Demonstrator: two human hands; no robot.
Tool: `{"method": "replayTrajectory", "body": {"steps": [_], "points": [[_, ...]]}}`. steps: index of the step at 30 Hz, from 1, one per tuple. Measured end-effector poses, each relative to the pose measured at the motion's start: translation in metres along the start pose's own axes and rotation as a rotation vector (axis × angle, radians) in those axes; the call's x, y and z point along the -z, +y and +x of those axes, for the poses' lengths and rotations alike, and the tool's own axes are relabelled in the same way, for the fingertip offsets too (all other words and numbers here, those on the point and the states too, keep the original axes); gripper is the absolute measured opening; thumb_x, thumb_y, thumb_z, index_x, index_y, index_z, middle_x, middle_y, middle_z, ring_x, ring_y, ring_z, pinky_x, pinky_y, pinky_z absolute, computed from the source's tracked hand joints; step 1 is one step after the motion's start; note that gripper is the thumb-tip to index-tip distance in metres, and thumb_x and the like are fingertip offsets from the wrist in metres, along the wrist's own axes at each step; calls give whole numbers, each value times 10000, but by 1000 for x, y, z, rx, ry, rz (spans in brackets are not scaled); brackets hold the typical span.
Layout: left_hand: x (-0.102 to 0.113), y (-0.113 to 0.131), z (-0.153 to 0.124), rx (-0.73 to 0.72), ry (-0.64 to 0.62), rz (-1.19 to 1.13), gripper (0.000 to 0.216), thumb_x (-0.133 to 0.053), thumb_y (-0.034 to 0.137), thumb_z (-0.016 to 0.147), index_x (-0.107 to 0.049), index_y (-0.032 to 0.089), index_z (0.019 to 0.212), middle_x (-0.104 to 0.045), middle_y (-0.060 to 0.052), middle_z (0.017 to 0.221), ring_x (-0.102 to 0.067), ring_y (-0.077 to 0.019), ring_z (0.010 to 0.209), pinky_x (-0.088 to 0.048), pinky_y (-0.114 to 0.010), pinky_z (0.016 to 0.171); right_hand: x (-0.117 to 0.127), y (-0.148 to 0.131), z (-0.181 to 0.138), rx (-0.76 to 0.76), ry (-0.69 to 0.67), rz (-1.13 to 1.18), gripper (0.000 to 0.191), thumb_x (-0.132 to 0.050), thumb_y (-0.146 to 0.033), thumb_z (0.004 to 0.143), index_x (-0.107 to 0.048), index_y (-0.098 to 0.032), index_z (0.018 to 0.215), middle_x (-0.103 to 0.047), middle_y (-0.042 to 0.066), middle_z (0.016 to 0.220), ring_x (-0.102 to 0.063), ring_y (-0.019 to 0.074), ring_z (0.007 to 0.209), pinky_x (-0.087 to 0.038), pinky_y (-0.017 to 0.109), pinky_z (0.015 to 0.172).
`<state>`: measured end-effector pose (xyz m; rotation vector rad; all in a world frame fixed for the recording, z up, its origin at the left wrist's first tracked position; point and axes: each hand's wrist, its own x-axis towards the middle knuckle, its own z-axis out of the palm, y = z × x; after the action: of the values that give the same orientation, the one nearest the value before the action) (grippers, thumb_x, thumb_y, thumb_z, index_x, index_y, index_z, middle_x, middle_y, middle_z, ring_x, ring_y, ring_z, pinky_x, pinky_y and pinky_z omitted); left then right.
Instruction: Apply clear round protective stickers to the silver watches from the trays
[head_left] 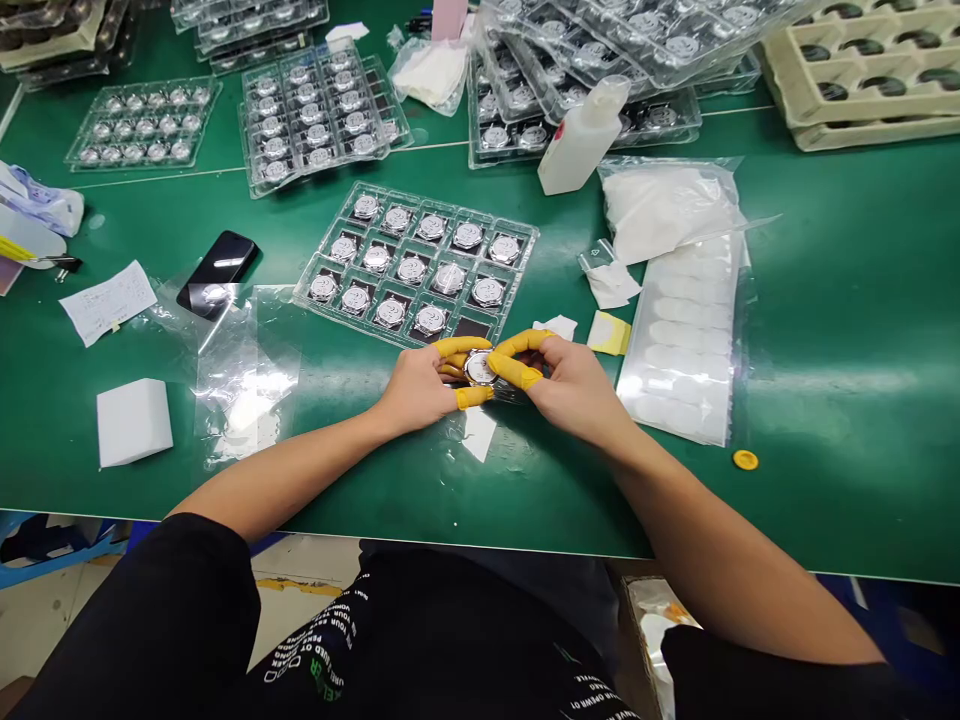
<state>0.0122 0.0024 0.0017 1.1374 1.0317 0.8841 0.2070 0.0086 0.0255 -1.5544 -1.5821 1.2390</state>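
Between my two hands is a silver watch case with a white dial point(478, 367), face up, above the near edge of a clear plastic tray point(330, 318). My left hand point(424, 388), with yellow finger cots, is closed around its left side. The yellow-covered thumb and fingers of my right hand point(559, 375) close on its right edge. Beneath the right fingers, something clear and shiny is partly hidden. Rows of similar watch cases point(411, 268) sit in the tray; its near right compartment shows a dark base. A white paper piece point(478, 434) lies just below the hands.
On the right are a sheet of oval white stickers point(682, 345), a bagged white bundle point(667, 205), and a yellow finger cot point(745, 460). A white bottle point(585, 135) stands behind. Leftward lie a phone point(219, 270), plastic bags point(247, 400) and a white block point(135, 422). Stacked trays point(322, 115) line the back.
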Motion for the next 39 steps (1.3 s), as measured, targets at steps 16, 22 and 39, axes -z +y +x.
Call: {"method": "replayTrajectory", "body": {"steps": [16,22,39], "points": [[0,1,0,16,-1,0,663,-904,184,592,-717,156,1227,-784,-70,1013,-741,-156,840,-629,-305,881,1,1,-1,125,49,-148,335,-725,-551,818,-765,-233,913,-671,60,889,-536,180,734,-451,367,693],[0,0,-1,6,10,13,664,-905,188,593,-718,159,1229,-778,-63,992,-728,-145,822,-626,-300,871,1,-1,-1,100,46,-134,318,-721,-527,816,-774,-230,918,-684,72,931,-549,190,760,-447,375,705],[0,2,0,42,27,3,658,-895,159,590,-718,165,1224,-775,-52,957,-714,-119,797,-617,-275,850,5,-1,5,256,332,-131,408,-503,-630,975,-669,-261,1025,-692,91,1063,-645,239,958,-500,410,861]]}}
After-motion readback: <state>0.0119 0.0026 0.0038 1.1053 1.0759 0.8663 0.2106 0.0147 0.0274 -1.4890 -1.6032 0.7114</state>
